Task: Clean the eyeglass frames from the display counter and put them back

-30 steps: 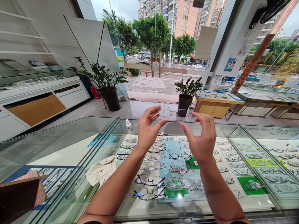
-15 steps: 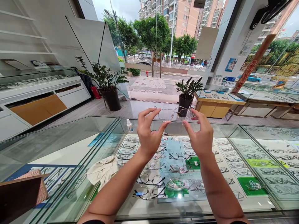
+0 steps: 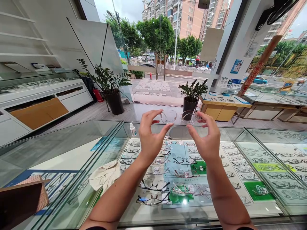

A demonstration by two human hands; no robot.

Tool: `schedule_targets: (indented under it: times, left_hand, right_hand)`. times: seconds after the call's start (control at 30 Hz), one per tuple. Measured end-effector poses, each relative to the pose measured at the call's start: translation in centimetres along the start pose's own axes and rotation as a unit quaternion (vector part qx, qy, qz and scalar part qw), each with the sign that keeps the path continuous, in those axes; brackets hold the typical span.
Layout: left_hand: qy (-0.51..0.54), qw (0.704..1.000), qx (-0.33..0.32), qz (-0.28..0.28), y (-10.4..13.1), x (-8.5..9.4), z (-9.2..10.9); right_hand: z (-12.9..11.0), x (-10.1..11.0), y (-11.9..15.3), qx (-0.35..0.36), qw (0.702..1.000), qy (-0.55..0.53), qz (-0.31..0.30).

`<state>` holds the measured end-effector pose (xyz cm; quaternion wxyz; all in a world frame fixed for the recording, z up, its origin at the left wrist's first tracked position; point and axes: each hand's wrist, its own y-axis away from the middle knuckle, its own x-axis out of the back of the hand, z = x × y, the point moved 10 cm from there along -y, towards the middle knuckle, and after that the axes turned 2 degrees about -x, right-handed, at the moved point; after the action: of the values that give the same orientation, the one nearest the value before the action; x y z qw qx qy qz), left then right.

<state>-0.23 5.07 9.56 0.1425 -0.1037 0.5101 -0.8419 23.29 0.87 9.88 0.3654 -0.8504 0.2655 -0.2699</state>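
Note:
A pair of thin-rimmed eyeglasses (image 3: pixel 177 117) is raised above the far edge of the glass display case (image 3: pixel 141 217). My left hand (image 3: pixel 151 135) pinches its left side between thumb and fingers. On the opposite side, my right hand (image 3: pixel 205 136) grips the frame near the rim and temple in the same way. Both lenses look clear, with small faint print low on them. Under my forearms, rows of eyeglasses (image 3: pixel 154 184) lie inside the case on white, blue and green panels.
A small white bottle (image 3: pixel 132 129) stands on the glass at the far left. A crumpled cream cloth (image 3: pixel 104 177) lies left of my forearm, and a brown box (image 3: pixel 26 198) sits at the lower left. Two potted plants (image 3: pixel 115 99) (image 3: pixel 190 103) stand beyond the case.
The eyeglasses have tilted and shifted slightly left, so the lenses face me more squarely. My left hand has moved a little left; both hands keep their hold.

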Motion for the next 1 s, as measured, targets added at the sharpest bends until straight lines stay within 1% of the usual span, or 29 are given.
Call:
schedule_targets:
  times: [0.13,0.23,0.33,0.47,0.63,0.77,0.9,1.0]
  left_hand:
    - [0.022,0.999,-0.049,0.009,-0.3,0.3,0.5]
    - [0.031,0.998,-0.058,0.01,-0.3,0.4,0.6]
    - [0.043,0.998,-0.049,0.006,-0.1,0.3,0.5]
    - [0.068,0.997,-0.024,-0.006,-0.1,-0.1,0.1]
    - [0.122,0.992,0.015,-0.024,-0.2,-0.7,-0.7]
    - [0.14,0.989,0.033,-0.031,-0.1,-1.0,-1.1]
    - [0.15,0.987,0.042,-0.037,-0.1,-1.1,-1.3]
    - [0.173,0.982,0.055,-0.043,-0.1,-1.3,-1.5]
  right_hand:
    - [0.7,0.5,-0.1,-0.044,0.995,-0.086,0.003]
    - [0.9,0.9,0.0,-0.068,0.99,-0.125,0.014]
    - [1.2,1.1,0.1,-0.091,0.983,-0.156,0.02]
    - [1.8,0.5,0.3,-0.128,0.971,-0.204,-0.005]
    - [1.9,-0.1,0.2,-0.131,0.952,-0.276,-0.033]
    - [2.1,-0.5,0.2,-0.141,0.944,-0.293,-0.05]
    - [2.2,-0.5,0.3,-0.149,0.936,-0.315,-0.047]
    - [2.3,-0.5,0.3,-0.15,0.936,-0.314,-0.045]
